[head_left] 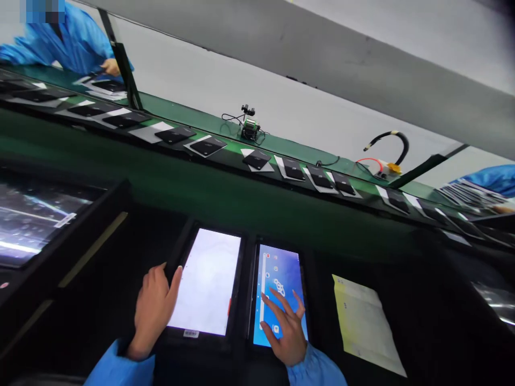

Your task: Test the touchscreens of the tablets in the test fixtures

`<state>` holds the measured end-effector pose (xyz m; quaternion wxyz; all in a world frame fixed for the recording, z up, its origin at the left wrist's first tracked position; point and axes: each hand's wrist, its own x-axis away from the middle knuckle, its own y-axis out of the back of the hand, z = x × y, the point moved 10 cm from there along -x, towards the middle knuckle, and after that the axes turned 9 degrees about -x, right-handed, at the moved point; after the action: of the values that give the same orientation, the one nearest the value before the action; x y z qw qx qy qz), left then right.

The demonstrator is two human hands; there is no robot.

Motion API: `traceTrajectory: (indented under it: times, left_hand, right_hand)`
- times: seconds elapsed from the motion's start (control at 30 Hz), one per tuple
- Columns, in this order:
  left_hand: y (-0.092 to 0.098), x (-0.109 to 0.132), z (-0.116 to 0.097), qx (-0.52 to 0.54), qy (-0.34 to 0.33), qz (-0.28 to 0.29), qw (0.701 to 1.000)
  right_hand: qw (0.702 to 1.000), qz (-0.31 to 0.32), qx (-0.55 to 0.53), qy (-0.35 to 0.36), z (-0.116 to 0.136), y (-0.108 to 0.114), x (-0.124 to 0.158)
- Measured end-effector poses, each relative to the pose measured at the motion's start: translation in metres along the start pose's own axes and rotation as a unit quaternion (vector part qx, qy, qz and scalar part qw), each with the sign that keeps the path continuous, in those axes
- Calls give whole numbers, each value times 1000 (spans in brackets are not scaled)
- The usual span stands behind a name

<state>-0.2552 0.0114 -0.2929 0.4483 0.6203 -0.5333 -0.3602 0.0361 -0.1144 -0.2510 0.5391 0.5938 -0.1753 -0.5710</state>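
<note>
Low in the frame I see my left hand (pixel 154 308) lying at the left edge of a black-framed tablet with a blank white screen (pixel 207 281), which sits flat on the dark bench (pixel 100 300) at lower centre. Its fingers (pixel 155 276) are loosely extended and close together, gripping nothing, with the thumb angled against the tablet's left bezel. Just beside that tablet, to its right and not quite touching it, lies a second black-framed tablet with a blue home screen and small app icons (pixel 279 289). My right hand (pixel 286 327) rests on the lower part of that screen, fingers (pixel 281 300) spread open and fanned apart, fingertips on the glass, holding nothing. Blue sleeves cover both wrists. Further right on the bench lies a pale yellow sheet of paper (pixel 364 321). Across the upper half of the frame runs a green conveyor belt (pixel 225 155) carrying a row of small black devices on white cards (pixel 207 146). At the upper left, another person in a blue coat (pixel 76 40) works at the belt.
</note>
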Motion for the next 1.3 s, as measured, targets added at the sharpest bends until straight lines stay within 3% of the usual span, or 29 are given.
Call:
traceTrajectory:
  times: [0.2,0.6,0.73,0.8,0.9,0.97,1.07,1.17,1.3]
  left_hand:
    - [-3,6,-2,34,-43,-4,998]
    - [-1,9,5,109,-45,-4,993]
    - [-4,10,14,164,-23,13,986]
    - [-3,11,17,226,-22,22,974]
    - [11,12,15,287,-60,-18,956]
    - [22,16,4,268,-124,-28,955]
    - [24,26,-11,169,-223,27,960]
    - [27,38,-6,31,-271,46,961]
    - [31,55,4,-91,-301,49,948]
  right_hand:
    - [999,27,15,6,1,-3,3]
    - [1000,-19,10,21,8,6,2]
    - [998,-39,21,-46,-26,11,-9]
    - [995,-21,27,-95,-56,10,-30]
    - [992,29,4,-122,-97,-1,-72]
    - [990,55,-22,-127,-118,-16,-99]
    - [982,77,-67,-157,-140,-42,-124]
    - [973,80,-116,-180,-146,-59,-133]
    - [959,83,-175,-209,-149,-65,-134]
